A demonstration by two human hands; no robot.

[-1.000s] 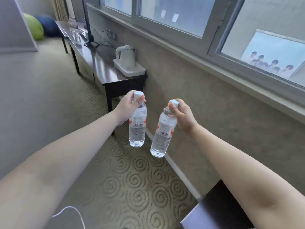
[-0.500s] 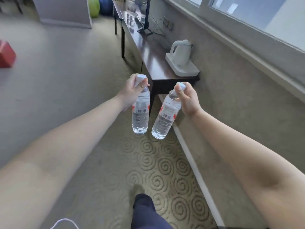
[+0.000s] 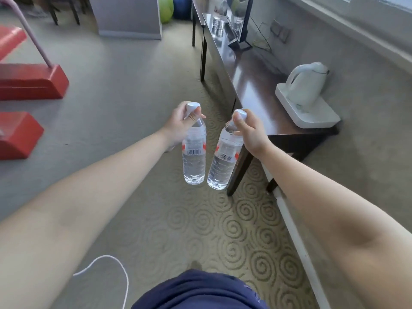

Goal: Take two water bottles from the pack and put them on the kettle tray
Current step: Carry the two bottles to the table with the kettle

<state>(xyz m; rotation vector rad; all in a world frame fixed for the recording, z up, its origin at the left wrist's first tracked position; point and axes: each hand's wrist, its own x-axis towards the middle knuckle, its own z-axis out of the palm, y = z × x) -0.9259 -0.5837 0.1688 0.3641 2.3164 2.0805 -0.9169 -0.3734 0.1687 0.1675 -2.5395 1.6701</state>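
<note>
Both bottles are up in the air over the swirl-patterned carpet [image 3: 223, 224], and the risk sits in how they are carried: each hangs from its top only, so a loosening pinch could let one slide out and drop to the floor. The two bases also hang just beside each other, so a swing might knock them together. The left hand [image 3: 178, 128] has its grip closed around the white cap and neck of the left clear plastic water bottle [image 3: 194, 159], which hangs nearly upright. The right hand [image 3: 252, 132] is closed the same way on the right clear plastic water bottle [image 3: 223, 166], tilted with its base toward the other. The right fingers are partly hidden, so that hold may be firmer than it looks. The flat white kettle tray [image 3: 316, 117], carrying the white electric kettle [image 3: 307, 83], waits at the near end of the dark glossy worktop [image 3: 252, 94], apart from both bottles; landing them beside the kettle leaves little room.
</note>
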